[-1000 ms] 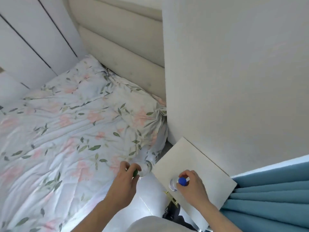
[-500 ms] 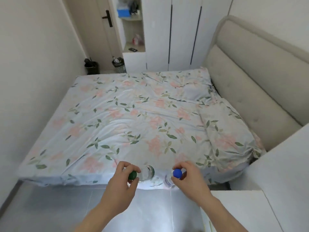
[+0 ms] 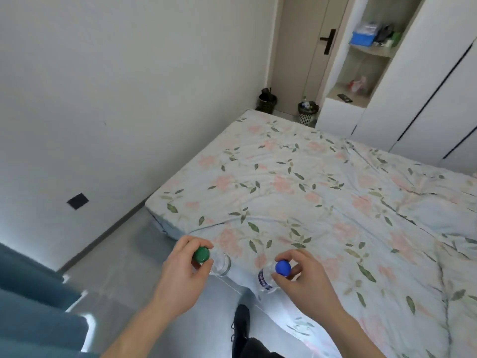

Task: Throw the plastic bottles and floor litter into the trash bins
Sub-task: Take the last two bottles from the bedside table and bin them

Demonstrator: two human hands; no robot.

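Observation:
My left hand [image 3: 180, 277] pinches the neck of a clear plastic bottle with a green cap [image 3: 201, 254], which hangs below it. My right hand [image 3: 304, 282] pinches the neck of a second clear bottle with a blue cap [image 3: 283, 267] and a blue label. Both bottles hang over the floor beside the bed's near edge. Two trash bins stand far off by the door: a dark bin [image 3: 268, 102] on the left and a mesh bin [image 3: 307, 112] holding litter on the right.
A bed with a flowered sheet [image 3: 322, 202] fills the right and middle. A grey floor strip [image 3: 121, 254] runs along the left wall toward the bins. Blue curtain [image 3: 31, 306] hangs at lower left. White wardrobe with open shelves [image 3: 361, 73] stands at the back right.
The view has swung left from the nightstand and headboard to the left wall and door. Both hands keep hold of their bottles, carried away from the nightstand.

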